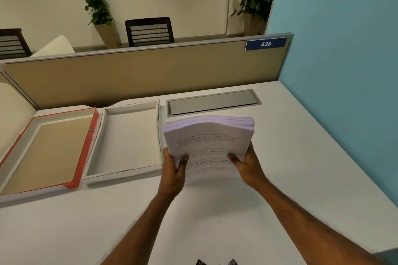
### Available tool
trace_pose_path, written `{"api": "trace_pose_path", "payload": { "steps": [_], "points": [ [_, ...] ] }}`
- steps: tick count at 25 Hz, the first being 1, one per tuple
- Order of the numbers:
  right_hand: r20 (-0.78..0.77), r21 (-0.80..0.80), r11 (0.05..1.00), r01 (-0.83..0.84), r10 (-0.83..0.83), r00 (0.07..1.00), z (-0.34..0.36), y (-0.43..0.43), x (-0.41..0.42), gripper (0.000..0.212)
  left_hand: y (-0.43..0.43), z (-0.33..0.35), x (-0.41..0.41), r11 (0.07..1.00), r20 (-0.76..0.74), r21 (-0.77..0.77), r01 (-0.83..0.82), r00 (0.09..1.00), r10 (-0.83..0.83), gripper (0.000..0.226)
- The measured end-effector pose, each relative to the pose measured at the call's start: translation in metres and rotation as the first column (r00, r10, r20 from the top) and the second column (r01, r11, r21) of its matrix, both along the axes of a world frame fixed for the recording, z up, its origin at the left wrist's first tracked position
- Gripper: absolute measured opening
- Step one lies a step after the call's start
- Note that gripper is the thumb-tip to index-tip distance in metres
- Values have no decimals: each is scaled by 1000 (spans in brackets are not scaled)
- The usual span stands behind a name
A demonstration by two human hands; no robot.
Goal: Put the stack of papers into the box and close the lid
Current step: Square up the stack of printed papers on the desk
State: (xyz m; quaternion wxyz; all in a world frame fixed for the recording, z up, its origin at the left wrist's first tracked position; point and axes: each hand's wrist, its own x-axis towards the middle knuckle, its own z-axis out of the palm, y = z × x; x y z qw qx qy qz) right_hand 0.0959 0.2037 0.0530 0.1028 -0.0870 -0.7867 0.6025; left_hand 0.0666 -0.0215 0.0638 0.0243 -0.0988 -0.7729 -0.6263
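A thick stack of printed white papers (207, 135) is lifted above the desk, its far end bowed upward. My left hand (173, 170) grips its near left corner, thumb on top. My right hand (247, 164) grips the near right corner the same way. Just left of the stack lies the open white box (127, 175), empty inside. Its lid (86, 148), red-edged with a tan inner face, lies flat and open further left, joined to the box's side.
The white desk (301, 168) has a grey cable hatch (213, 102) behind the stack. A tan partition (150, 71) with a blue 438 label runs along the back. A blue wall (344, 49) stands on the right. Chairs and plants stand beyond the partition.
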Motion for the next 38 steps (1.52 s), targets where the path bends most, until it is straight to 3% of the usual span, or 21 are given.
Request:
{"api": "trace_pose_path", "payload": {
  "steps": [4,10,17,22,27,38],
  "points": [
    [-21,-34,998,61,-62,998,4,-6,-5,33,8,0,-4,998,-46,19,-63,997,64,30],
    [-26,-16,999,46,-46,999,-5,-3,-6,35,9,-11,-6,998,-61,7,-65,996,65,32],
    [102,87,996,26,-34,994,-29,9,-1,34,-8,-54,-4,987,88,-159,3,996,11,32],
    [78,36,999,21,-24,997,-14,18,-17,24,-4,-37,-19,984,65,-178,-19,997,31,18],
    [80,-19,998,55,-53,995,18,17,-41,17,-1,-9,-47,985,61,-170,6,998,4,18],
    [256,107,989,100,-125,959,-13,-9,-44,29,-15,-47,-39,988,327,-142,-63,939,107,25]
  ]
}}
